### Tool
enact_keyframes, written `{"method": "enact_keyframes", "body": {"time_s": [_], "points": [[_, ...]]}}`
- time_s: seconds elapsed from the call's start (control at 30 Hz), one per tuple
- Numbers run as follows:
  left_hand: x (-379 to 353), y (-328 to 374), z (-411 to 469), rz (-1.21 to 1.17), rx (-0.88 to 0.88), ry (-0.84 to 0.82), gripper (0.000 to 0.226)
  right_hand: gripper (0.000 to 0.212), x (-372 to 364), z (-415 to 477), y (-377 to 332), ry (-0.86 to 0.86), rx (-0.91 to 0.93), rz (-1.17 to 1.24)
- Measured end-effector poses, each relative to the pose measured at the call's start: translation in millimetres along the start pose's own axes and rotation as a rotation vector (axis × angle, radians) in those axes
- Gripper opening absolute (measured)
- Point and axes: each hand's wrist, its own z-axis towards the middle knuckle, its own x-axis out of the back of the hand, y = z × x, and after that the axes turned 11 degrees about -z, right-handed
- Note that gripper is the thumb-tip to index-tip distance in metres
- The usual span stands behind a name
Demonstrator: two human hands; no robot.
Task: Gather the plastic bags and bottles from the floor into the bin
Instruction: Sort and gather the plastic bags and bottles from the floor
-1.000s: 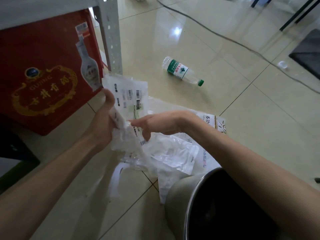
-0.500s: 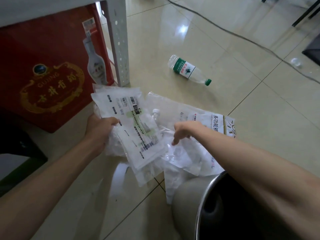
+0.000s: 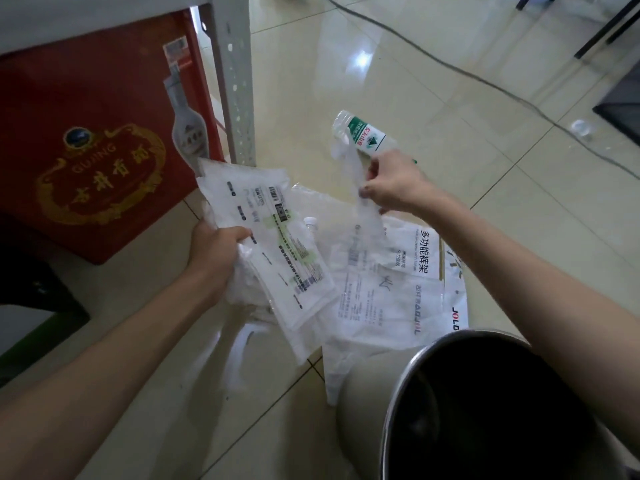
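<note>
While left hand (image 3: pixel 216 258) clutches bags (image 3: pixel 277 244) — right hand (image 3: pixel 394 185) pinches film (image 3: pixel 360 199).

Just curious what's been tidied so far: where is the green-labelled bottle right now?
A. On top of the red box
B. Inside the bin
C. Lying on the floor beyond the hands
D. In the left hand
C: the bottle lies on its side on the tiles, just past the right hand, which pinches a clear bag, not the bottle; the bin sits nearer the person.
</note>
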Motion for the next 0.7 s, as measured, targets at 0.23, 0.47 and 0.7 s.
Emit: {"method": "enact_keyframes", "body": {"time_s": [0.23,0.47,0.7], "points": [[-28,19,-11,-0.155,0.173,-0.287,0.069,0.042,-26,-44,-51,-0.759,0.224,0.56],[-16,2,-9,0.087,-0.05,-0.067,0.039,0.047,-51,-21,-10,-0.903,0.012,1.014],[-11,3,-7,0.105,-0.025,0.002,0.047,0.047,-65,-7,151,-0.446,-0.595,0.368]]}}
